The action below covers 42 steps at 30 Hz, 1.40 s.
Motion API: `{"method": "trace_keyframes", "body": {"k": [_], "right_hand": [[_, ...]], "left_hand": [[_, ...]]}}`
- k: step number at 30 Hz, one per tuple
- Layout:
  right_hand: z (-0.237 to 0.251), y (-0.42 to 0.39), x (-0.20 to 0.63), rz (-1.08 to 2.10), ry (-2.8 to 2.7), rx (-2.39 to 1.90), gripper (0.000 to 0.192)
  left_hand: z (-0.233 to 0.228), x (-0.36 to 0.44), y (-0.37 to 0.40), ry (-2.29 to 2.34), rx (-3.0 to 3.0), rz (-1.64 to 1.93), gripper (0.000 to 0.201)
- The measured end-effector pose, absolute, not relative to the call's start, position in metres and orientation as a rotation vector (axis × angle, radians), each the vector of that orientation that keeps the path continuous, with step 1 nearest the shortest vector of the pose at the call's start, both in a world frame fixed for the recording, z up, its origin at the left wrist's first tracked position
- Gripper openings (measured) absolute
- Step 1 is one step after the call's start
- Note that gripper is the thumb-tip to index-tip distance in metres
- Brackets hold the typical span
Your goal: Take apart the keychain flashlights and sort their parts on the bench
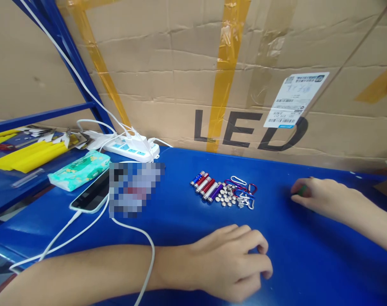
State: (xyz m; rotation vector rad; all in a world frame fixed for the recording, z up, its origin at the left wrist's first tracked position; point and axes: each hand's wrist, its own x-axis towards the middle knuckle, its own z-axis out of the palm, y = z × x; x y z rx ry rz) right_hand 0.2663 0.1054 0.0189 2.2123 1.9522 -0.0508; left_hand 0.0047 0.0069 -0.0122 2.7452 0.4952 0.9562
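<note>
My left hand [231, 263] rests knuckles-up on the blue table [187, 221] near its front edge, fingers curled with nothing seen in them. Over at the right, my right hand [321, 195] lies on the table with its fingers closed around a small green object [303, 190]. Between and beyond the hands lie several small coloured flashlights [206, 185] in a row, a cluster of silver button batteries [227, 198] and several coloured carabiner clips [244, 189].
A phone [93, 193] on a white cable [132, 231] lies at the left, beside a green tissue pack [80, 169] and a white power strip [132, 148]. A large cardboard box marked LED [244, 85] walls the back. Blue shelving [27, 127] holds yellow items.
</note>
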Motion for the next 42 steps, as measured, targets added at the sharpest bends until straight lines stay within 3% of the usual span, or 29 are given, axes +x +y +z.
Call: {"method": "trace_keyframes", "body": {"k": [6, 14, 18, 22, 25, 28, 31, 38, 42], "right_hand": [[0.022, 0.107, 0.264, -0.167, 2.119, 2.254, 0.015], [0.060, 0.068, 0.229, 0.122, 2.853, 2.464, 0.033], [0.064, 0.046, 0.209, -0.501, 3.297, 2.157, 0.030], [0.061, 0.027, 0.194, -1.207, 3.355, 1.795, 0.012], [0.056, 0.017, 0.189, -1.627, 3.196, 1.641, 0.007], [0.054, 0.014, 0.188, -1.826, 3.081, 1.572, 0.008], [0.057, 0.016, 0.185, -1.831, 3.087, 1.563, 0.011], [0.063, 0.027, 0.181, -1.406, 3.194, 1.881, 0.028], [0.057, 0.034, 0.188, -1.252, 3.137, 1.999, 0.029]], "left_hand": [[-0.012, 0.003, 0.007, 0.522, 2.761, 0.888, 0.019], [-0.011, 0.005, 0.005, 0.702, 2.374, 1.014, 0.027], [-0.012, 0.004, 0.007, 0.870, 2.135, 1.180, 0.040], [-0.012, 0.002, 0.010, 0.938, 2.048, 1.167, 0.054], [-0.009, 0.002, 0.013, 0.813, 2.135, 1.034, 0.042], [-0.006, 0.003, 0.015, 0.711, 2.243, 0.935, 0.021], [-0.003, 0.003, 0.015, 0.673, 2.234, 0.915, 0.013], [-0.003, 0.002, 0.014, 0.759, 1.913, 0.944, 0.013], [-0.005, 0.003, 0.016, 0.845, 1.763, 0.995, 0.013]]}}
